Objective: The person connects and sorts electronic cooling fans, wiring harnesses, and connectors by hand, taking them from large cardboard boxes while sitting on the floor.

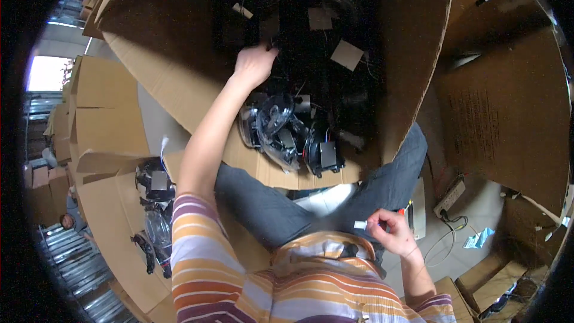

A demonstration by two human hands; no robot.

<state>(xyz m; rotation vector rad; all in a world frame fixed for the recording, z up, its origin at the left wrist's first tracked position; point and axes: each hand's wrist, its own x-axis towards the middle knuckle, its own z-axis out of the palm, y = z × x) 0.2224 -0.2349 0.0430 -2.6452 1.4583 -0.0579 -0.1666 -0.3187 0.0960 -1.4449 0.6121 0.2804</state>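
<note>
Small white piece (360,225) clamped in the fingertips of the right hand (388,233), over the lap between 4 and 5 o'clock

Hands well apart: left hand (255,64) at 11 o'clock, curled inside a large open carton (149,75), grip cannot be told; carton at 12 o'clock holds black parts (276,122) and tan squares (347,54); smaller carton (101,215), 8 o'clock, holds similar black units (149,182); pale floor (483,203), about 4 o'clock, bears a power strip (449,197) and a blue-white wrapper (478,238); room beyond: bright opening (49,73) between 9 and 10, another person (73,206) at 8
</note>
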